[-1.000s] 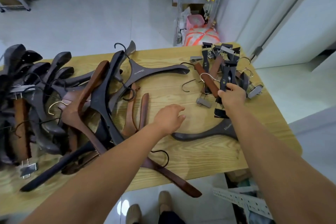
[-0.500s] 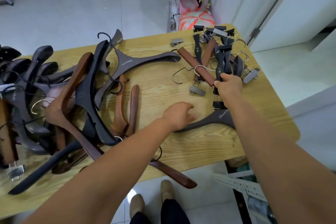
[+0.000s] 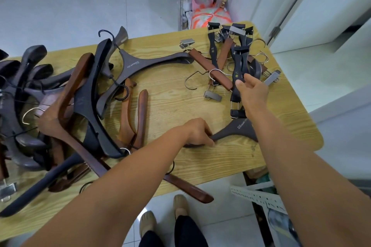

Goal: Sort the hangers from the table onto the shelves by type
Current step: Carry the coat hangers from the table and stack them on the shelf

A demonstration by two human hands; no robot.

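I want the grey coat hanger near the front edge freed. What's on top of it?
The left hand grips the grey coat hanger's left arm. The right forearm hides its right end. A black clip hanger in the right hand overlaps its neck; the hook is hidden.

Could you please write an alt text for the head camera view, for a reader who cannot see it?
A person's left hand grips one arm of a grey hanger on a wooden table, while the right hand pinches a black clip hanger farther back. A pile of dark and brown hangers lies at the left.
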